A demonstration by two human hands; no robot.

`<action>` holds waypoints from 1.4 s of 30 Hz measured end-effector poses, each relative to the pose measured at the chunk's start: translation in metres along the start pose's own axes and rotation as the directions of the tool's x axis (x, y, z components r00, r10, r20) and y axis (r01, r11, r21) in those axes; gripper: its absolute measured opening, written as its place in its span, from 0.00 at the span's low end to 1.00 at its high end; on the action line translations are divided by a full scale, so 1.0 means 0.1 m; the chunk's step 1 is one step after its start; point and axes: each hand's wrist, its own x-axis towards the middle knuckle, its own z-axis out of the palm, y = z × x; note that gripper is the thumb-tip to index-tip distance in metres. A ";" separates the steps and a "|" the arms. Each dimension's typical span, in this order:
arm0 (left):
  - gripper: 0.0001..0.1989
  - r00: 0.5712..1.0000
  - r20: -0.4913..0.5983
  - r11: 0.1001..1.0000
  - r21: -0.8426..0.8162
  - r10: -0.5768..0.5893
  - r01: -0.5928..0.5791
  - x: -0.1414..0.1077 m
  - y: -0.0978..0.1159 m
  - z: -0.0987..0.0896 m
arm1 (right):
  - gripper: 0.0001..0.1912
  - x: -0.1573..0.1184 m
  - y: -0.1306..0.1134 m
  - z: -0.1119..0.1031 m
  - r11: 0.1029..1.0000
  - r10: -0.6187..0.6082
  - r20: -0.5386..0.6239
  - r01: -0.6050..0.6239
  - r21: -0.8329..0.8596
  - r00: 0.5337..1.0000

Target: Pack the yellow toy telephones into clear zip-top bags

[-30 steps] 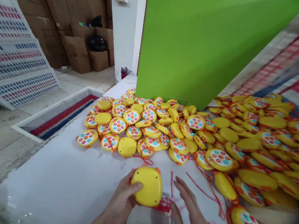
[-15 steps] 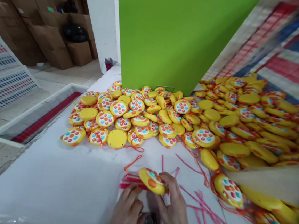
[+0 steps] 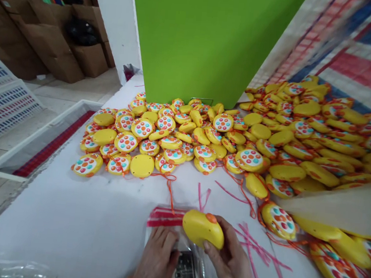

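Note:
My right hand [image 3: 232, 257] grips a yellow turtle-like plastic toy [image 3: 202, 228] by its right end, thumb below and fingers behind. The toy's plain yellow underside and an orange foot face me. It is held just above a clear plastic bag [image 3: 181, 246] with a pink strip along its top. My left hand [image 3: 158, 258] rests on the left side of that bag, its fingers curled onto the plastic near the opening. Part of a dark printed item [image 3: 184, 273] shows through the bag between my hands. An orange cord [image 3: 170, 192] reaches down to the pink strip.
A heap of the same yellow toys [image 3: 172, 142] spreads across the back and right of the white table [image 3: 100, 218]. Pink strips [image 3: 260, 247] lie right of my hands. Behind stands a green panel [image 3: 210, 41]. A white crate [image 3: 8, 102] and cardboard boxes [image 3: 50, 49] are at left.
My right hand has turned the toy over, from its dotted face to its plain underside, and shifted it slightly right. The orange cord now stretches toward the bag. The view has shifted a little.

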 end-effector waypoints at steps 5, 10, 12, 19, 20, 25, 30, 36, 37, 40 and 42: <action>0.27 0.976 -0.052 0.959 -0.205 -0.210 0.195 -0.08 -0.07 -0.04 | 0.30 -0.18 0.07 -0.16 0.957 0.260 0.214 -0.281 0.073 0.941; 0.11 0.998 0.056 0.986 -0.169 0.000 0.010 0.07 0.05 -0.17 | 0.32 -0.26 -0.08 -0.15 0.716 0.438 0.498 -0.626 0.310 0.748; 0.11 0.997 0.031 0.990 -0.121 0.077 -0.073 0.11 0.09 -0.19 | 0.29 -0.24 -0.16 -0.07 0.634 0.457 0.501 -0.664 0.396 0.735; 0.15 0.944 -0.001 0.935 0.133 0.331 -0.327 0.05 0.12 -0.17 | 0.29 -0.12 -0.07 0.17 0.988 0.152 0.218 -0.152 -0.016 0.964; 0.14 0.939 -0.010 0.928 0.158 0.343 -0.337 0.03 0.14 -0.20 | 0.27 -0.11 -0.03 0.18 0.994 0.068 0.227 -0.046 -0.102 0.971; 0.10 0.936 -0.052 0.930 0.145 0.348 -0.338 0.00 0.21 -0.44 | 0.22 -0.07 0.04 0.12 0.920 -0.137 0.270 0.224 -0.323 0.953; 0.06 0.955 -0.293 0.998 -0.016 0.049 -0.056 -0.02 0.06 -0.80 | 0.23 -0.06 -0.01 0.06 0.854 -0.245 0.306 0.354 -0.382 0.920; 0.12 0.883 0.113 0.777 -0.434 -0.455 0.456 0.05 -0.03 -0.78 | 0.24 -0.04 -0.01 0.05 0.776 -0.304 0.372 0.454 -0.437 0.877; 0.11 0.887 0.151 0.755 -0.475 -0.436 0.452 0.09 -0.02 -0.72 | 0.24 -0.04 -0.02 0.05 0.758 -0.314 0.385 0.473 -0.448 0.868; 0.11 0.897 0.169 0.728 -0.532 -0.409 0.432 0.21 0.01 -0.58 | 0.21 -0.02 -0.05 0.05 0.720 -0.326 0.414 0.507 -0.474 0.850; 0.11 0.899 0.164 0.721 -0.546 -0.407 0.426 0.25 0.03 -0.56 | 0.20 -0.01 -0.08 0.04 0.708 -0.283 0.457 0.505 -0.494 0.844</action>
